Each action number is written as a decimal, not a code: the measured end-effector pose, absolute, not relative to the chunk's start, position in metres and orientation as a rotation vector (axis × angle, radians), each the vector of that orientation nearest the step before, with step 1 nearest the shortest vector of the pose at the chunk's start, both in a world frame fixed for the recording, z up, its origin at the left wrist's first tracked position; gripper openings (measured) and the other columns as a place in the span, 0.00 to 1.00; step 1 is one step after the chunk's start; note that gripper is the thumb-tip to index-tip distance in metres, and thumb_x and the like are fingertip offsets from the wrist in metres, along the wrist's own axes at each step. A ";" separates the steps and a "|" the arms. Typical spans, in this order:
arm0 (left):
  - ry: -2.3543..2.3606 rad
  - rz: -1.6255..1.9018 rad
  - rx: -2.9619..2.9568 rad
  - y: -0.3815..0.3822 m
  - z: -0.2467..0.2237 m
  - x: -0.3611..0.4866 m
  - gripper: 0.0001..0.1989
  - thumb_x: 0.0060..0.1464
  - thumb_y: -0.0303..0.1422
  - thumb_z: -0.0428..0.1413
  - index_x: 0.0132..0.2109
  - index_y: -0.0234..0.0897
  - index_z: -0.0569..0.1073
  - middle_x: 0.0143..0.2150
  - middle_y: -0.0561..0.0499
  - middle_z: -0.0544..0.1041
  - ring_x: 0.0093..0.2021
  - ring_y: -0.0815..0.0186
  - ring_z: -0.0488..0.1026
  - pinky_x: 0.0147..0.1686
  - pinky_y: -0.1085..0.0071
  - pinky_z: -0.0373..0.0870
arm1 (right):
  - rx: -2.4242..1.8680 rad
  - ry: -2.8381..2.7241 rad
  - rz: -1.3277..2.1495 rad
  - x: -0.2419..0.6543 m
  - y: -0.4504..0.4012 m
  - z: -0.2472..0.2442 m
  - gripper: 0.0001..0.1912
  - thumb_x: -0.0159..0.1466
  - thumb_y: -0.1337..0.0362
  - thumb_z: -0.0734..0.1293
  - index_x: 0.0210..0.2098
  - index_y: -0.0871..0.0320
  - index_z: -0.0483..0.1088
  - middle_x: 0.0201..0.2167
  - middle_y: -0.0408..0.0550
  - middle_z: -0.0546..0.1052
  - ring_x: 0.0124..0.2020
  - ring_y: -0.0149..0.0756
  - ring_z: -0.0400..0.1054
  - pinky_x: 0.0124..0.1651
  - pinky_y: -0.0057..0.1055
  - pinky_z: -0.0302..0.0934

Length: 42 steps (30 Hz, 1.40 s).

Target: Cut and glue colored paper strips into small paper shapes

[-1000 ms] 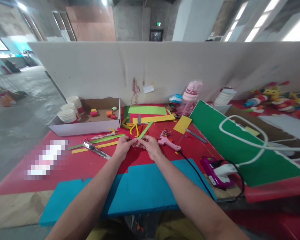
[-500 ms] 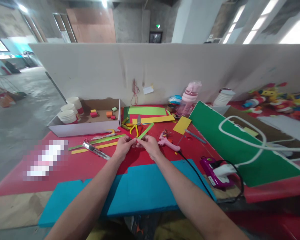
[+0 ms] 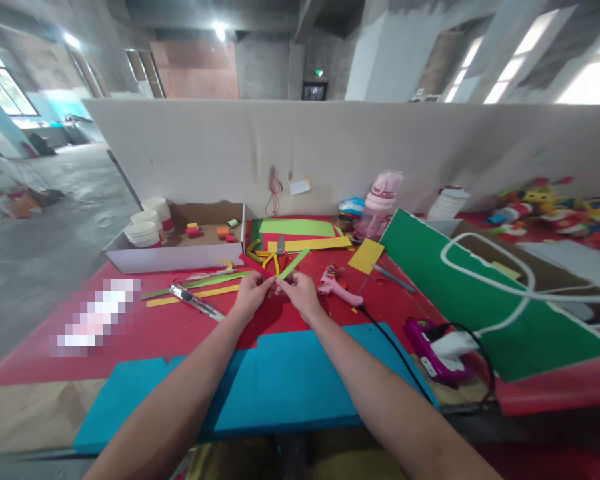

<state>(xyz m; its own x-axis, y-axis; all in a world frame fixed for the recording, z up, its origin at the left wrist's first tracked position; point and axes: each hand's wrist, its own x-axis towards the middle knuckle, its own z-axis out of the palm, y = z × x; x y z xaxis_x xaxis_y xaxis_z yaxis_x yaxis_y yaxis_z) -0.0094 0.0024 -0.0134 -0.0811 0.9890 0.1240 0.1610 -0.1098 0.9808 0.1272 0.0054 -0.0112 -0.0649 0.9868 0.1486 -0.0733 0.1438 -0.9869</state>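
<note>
My left hand [image 3: 253,293] is closed on a red strip [image 3: 254,263] that slants up and left from the fingers. In my right hand [image 3: 300,293], also closed, is a light green strip [image 3: 295,263] pointing up and right. The fingertips of both hands are close together over the red table. Just beyond them lie yellow-handled pliers [image 3: 275,259]. A pink glue gun [image 3: 341,291] rests right of my right hand, and a utility knife [image 3: 196,303] lies left of my left hand.
Blue sheets [image 3: 300,377] cover the near edge. A box [image 3: 173,257] with paper cups stands back left. At right are a green board [image 3: 445,293], a purple power strip [image 3: 437,353] and cables. A pink bottle [image 3: 379,205] stands at the back.
The view has shifted slightly, so the background sits lower in the picture. My hands have moved slightly apart, with the strips still held.
</note>
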 end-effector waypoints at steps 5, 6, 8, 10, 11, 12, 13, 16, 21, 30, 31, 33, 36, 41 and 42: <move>1.456 1.327 1.565 0.004 -0.011 -0.011 0.18 0.46 0.43 0.58 0.20 0.36 0.65 0.16 0.54 0.66 0.19 0.71 0.59 0.21 0.74 0.53 | -1.060 -1.363 1.066 0.127 0.006 -0.012 0.09 0.54 0.58 0.68 0.27 0.59 0.70 0.22 0.46 0.78 0.24 0.37 0.73 0.29 0.28 0.66; 1.475 1.325 1.600 0.005 -0.011 -0.011 0.18 0.47 0.42 0.57 0.20 0.36 0.65 0.16 0.54 0.66 0.19 0.71 0.59 0.21 0.73 0.53 | -1.069 -1.388 1.033 0.127 0.005 -0.012 0.09 0.54 0.58 0.67 0.27 0.58 0.70 0.22 0.46 0.78 0.25 0.37 0.73 0.29 0.29 0.65; 1.496 1.331 1.648 0.006 -0.011 -0.009 0.17 0.48 0.40 0.56 0.19 0.36 0.65 0.17 0.53 0.66 0.20 0.70 0.60 0.22 0.73 0.53 | -1.088 -1.431 0.955 0.127 0.005 -0.011 0.10 0.55 0.58 0.67 0.27 0.59 0.71 0.22 0.47 0.78 0.25 0.38 0.73 0.29 0.29 0.65; 1.484 1.365 1.667 0.007 -0.012 -0.007 0.16 0.49 0.38 0.55 0.19 0.36 0.64 0.17 0.53 0.65 0.21 0.70 0.61 0.24 0.73 0.54 | -1.106 -1.447 0.892 0.128 0.004 -0.009 0.10 0.55 0.57 0.67 0.26 0.59 0.70 0.22 0.48 0.78 0.25 0.38 0.73 0.29 0.29 0.64; 1.467 1.384 1.667 0.007 -0.013 -0.005 0.15 0.50 0.37 0.55 0.20 0.37 0.63 0.17 0.54 0.65 0.21 0.70 0.61 0.24 0.73 0.54 | -1.107 -1.442 0.881 0.128 0.004 -0.009 0.11 0.55 0.57 0.67 0.26 0.59 0.70 0.22 0.48 0.77 0.25 0.38 0.73 0.29 0.30 0.64; 1.443 1.408 1.668 0.006 -0.014 -0.003 0.15 0.50 0.37 0.55 0.21 0.37 0.63 0.18 0.54 0.65 0.22 0.70 0.61 0.24 0.73 0.55 | -1.099 -1.427 0.882 0.129 0.004 -0.008 0.11 0.55 0.56 0.67 0.26 0.59 0.70 0.21 0.48 0.77 0.24 0.38 0.73 0.29 0.30 0.65; 1.406 1.437 1.670 0.005 -0.016 -0.001 0.14 0.52 0.37 0.54 0.22 0.37 0.64 0.19 0.54 0.65 0.22 0.70 0.62 0.25 0.74 0.55 | -1.085 -1.404 0.888 0.130 0.004 -0.008 0.12 0.55 0.56 0.67 0.26 0.59 0.70 0.22 0.48 0.77 0.24 0.38 0.73 0.30 0.30 0.65; 1.243 1.453 1.635 0.002 -0.017 0.002 0.08 0.55 0.36 0.51 0.31 0.37 0.67 0.21 0.56 0.67 0.23 0.70 0.63 0.25 0.75 0.58 | -1.072 -1.275 0.881 0.132 0.007 -0.009 0.14 0.55 0.53 0.68 0.28 0.58 0.70 0.21 0.47 0.77 0.24 0.38 0.73 0.31 0.31 0.66; 1.232 1.411 1.528 0.000 -0.018 -0.002 0.06 0.55 0.35 0.50 0.34 0.38 0.67 0.19 0.57 0.67 0.20 0.70 0.64 0.23 0.75 0.58 | -1.093 -1.044 0.891 0.133 0.015 -0.012 0.16 0.52 0.51 0.70 0.26 0.58 0.68 0.20 0.45 0.76 0.22 0.37 0.73 0.30 0.31 0.67; 1.383 1.350 1.770 0.000 -0.016 -0.003 0.03 0.53 0.30 0.51 0.33 0.37 0.69 0.21 0.56 0.68 0.22 0.70 0.64 0.26 0.75 0.57 | -1.018 -1.069 0.932 0.129 0.013 -0.014 0.14 0.52 0.53 0.70 0.25 0.58 0.69 0.19 0.44 0.75 0.22 0.35 0.72 0.30 0.31 0.68; 1.377 1.345 1.783 -0.001 -0.014 -0.003 0.04 0.53 0.30 0.51 0.33 0.37 0.69 0.22 0.56 0.69 0.23 0.70 0.64 0.26 0.75 0.57 | -1.008 -1.078 0.941 0.129 0.012 -0.014 0.14 0.52 0.54 0.70 0.25 0.58 0.69 0.19 0.43 0.75 0.22 0.35 0.72 0.31 0.31 0.68; 1.372 1.348 1.826 -0.003 -0.009 -0.003 0.08 0.56 0.33 0.49 0.30 0.36 0.68 0.23 0.55 0.69 0.25 0.70 0.65 0.28 0.75 0.58 | -0.985 -1.089 0.956 0.128 0.011 -0.013 0.14 0.52 0.54 0.70 0.26 0.58 0.69 0.20 0.43 0.75 0.22 0.35 0.72 0.31 0.32 0.68; 1.408 1.331 1.853 -0.005 -0.006 -0.004 0.16 0.59 0.37 0.47 0.25 0.36 0.65 0.21 0.55 0.67 0.25 0.70 0.63 0.28 0.74 0.57 | -0.956 -1.072 0.976 0.128 0.011 -0.011 0.14 0.51 0.54 0.70 0.27 0.58 0.69 0.20 0.42 0.75 0.22 0.34 0.71 0.31 0.32 0.69; 1.378 1.315 1.881 -0.004 -0.007 -0.005 0.17 0.59 0.40 0.47 0.26 0.36 0.66 0.22 0.55 0.67 0.25 0.70 0.63 0.27 0.74 0.56 | -0.939 -1.101 1.072 0.125 0.013 -0.016 0.14 0.51 0.55 0.71 0.28 0.58 0.69 0.21 0.42 0.75 0.22 0.34 0.71 0.32 0.32 0.69; 1.363 1.317 1.879 -0.004 -0.007 -0.005 0.17 0.59 0.41 0.47 0.26 0.36 0.66 0.22 0.54 0.67 0.25 0.70 0.63 0.27 0.74 0.56 | -0.926 -1.125 1.097 0.125 0.012 -0.017 0.14 0.50 0.55 0.71 0.29 0.58 0.69 0.22 0.42 0.75 0.23 0.34 0.71 0.32 0.32 0.69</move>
